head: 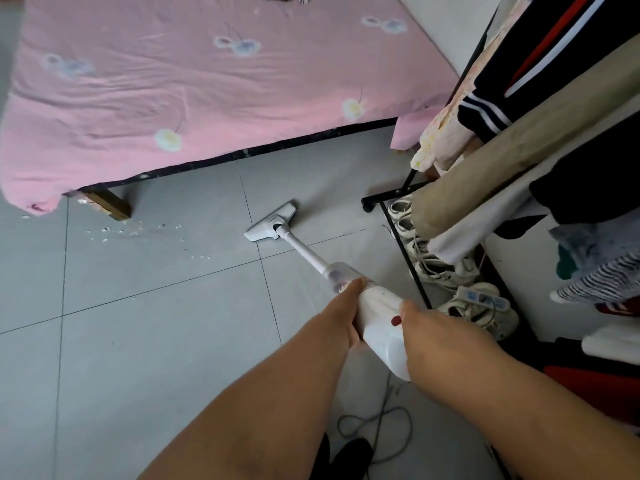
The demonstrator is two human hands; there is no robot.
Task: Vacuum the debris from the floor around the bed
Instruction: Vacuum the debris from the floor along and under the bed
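I hold a white stick vacuum [375, 317] with both hands. My left hand [343, 313] grips its body from the left side, just below the clear dust cup. My right hand [433, 327] grips the handle from the right, its thumb beside a red button. The vacuum's floor head [272, 223] rests flat on the grey tile floor, in front of the bed [207, 81] with its pink sheet. White debris [138, 232] lies scattered on the tiles near the wooden bed leg [112, 204], to the left of the floor head and apart from it.
A black clothes rack [401, 230] with hanging clothes stands on the right, with several shoes [446, 268] and a power strip [483, 297] under it. A grey cord [377, 420] loops on the floor near my feet. Open tile floor lies to the left.
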